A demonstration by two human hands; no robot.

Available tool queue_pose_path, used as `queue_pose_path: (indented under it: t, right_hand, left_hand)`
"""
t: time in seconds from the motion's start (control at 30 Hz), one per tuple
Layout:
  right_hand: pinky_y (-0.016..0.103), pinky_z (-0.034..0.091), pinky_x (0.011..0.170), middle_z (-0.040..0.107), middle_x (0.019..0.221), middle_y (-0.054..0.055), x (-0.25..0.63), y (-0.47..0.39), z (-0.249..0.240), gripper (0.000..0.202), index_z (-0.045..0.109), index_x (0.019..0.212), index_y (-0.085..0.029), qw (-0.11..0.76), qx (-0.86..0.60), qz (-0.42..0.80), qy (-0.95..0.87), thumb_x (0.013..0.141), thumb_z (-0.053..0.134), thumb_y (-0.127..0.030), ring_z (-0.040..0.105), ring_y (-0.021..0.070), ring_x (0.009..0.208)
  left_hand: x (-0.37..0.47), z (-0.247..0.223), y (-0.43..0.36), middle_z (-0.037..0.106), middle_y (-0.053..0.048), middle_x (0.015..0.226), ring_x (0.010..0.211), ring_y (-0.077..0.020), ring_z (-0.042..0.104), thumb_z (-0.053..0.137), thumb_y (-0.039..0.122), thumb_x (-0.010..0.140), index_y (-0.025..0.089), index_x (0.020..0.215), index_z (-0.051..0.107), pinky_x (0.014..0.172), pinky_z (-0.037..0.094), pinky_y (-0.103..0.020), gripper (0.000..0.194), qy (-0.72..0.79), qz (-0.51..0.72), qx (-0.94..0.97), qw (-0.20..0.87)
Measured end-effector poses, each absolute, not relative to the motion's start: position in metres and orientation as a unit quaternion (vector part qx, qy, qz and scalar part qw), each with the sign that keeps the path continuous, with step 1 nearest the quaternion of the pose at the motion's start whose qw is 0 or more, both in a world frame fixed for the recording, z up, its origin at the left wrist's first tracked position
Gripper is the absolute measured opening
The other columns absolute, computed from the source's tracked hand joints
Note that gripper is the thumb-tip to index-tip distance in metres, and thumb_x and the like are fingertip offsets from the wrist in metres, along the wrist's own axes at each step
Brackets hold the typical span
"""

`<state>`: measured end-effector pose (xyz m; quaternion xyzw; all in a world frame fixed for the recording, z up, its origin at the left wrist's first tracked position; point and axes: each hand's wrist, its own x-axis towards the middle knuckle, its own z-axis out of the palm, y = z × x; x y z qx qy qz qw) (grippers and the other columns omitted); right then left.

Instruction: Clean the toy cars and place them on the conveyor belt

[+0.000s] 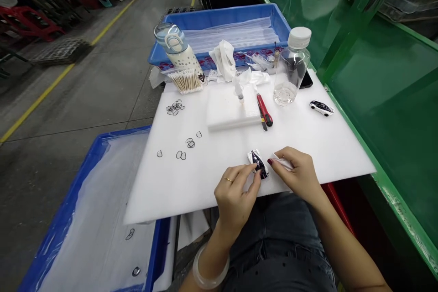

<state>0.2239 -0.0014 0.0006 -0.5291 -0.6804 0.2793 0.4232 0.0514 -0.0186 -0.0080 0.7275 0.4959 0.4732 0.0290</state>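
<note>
A small black-and-white toy car [257, 163] rests on the white foam board [164, 187] near its front edge. My left hand [236, 189] has thumb and fingertips closed on the car's sides. Just right of it, my right hand [297, 171] pinches a piece of white tissue [283, 161]. A second toy car [321, 107] stands at the board's right side. Ahead of my hands lies a white foam block [232, 112] with a small syringe-like tip [240, 93] on it. Beside that block is a red utility knife [264, 110].
Thin black rings [175, 107] lie scattered at left. Cotton swabs [187, 81], a patterned bottle [179, 48], crumpled tissue [224, 60] and a clear bottle [290, 68] line the back. Behind them is a blue bin [219, 16]; another blue tray [99, 146] sits lower left. A green bench [393, 100] borders the right.
</note>
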Motion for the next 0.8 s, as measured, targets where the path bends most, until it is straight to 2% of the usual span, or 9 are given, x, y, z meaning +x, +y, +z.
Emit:
queue_pose_path:
  t: [0.37,0.5,0.7,0.8]
  right_hand:
    - [0.025,0.037,0.063,0.062,0.079,0.0,0.2231,0.0003,-0.0004,0.008,0.062,0.083,-0.018,0.343,-0.542,0.258,-0.722,0.091,0.061,-0.021,0.057,0.0133,0.07]
    - [0.026,0.037,0.062,0.061,0.08,0.0,0.2224,0.0009,0.0,0.007,0.062,0.085,-0.018,0.331,-0.546,0.251,-0.727,0.09,0.061,-0.021,0.056,0.013,0.07]
    - [0.026,0.037,0.062,0.061,0.08,0.0,0.2216,0.0006,0.0007,0.006,0.062,0.086,-0.018,0.327,-0.551,0.254,-0.724,0.09,0.061,-0.022,0.056,0.0131,0.07]
    - [0.026,0.037,0.062,0.061,0.08,0.0,0.2213,0.0001,0.001,0.007,0.061,0.085,-0.018,0.322,-0.555,0.255,-0.724,0.09,0.061,-0.022,0.056,0.0132,0.07]
  left_hand:
    - [0.057,-0.0152,-0.0179,0.067,-0.005,0.084,0.077,-0.0159,0.061,0.071,0.01,0.084,0.012,0.103,0.07,0.071,0.054,-0.029,0.019,0.48,0.445,0.756,0.019]
    - [0.0548,-0.0155,-0.019,0.066,-0.004,0.084,0.077,-0.0157,0.061,0.072,0.015,0.084,0.014,0.104,0.07,0.071,0.054,-0.03,0.02,0.502,0.447,0.739,0.048]
    - [0.0483,-0.0134,-0.0182,0.069,-0.01,0.11,0.102,-0.0207,0.064,0.068,0.017,0.086,0.015,0.109,0.071,0.085,0.057,-0.036,0.023,0.547,0.431,0.707,0.122]
    - [0.048,-0.0135,-0.018,0.069,-0.01,0.117,0.106,-0.0216,0.064,0.065,0.016,0.087,0.015,0.11,0.072,0.087,0.058,-0.037,0.024,0.554,0.419,0.708,0.127]
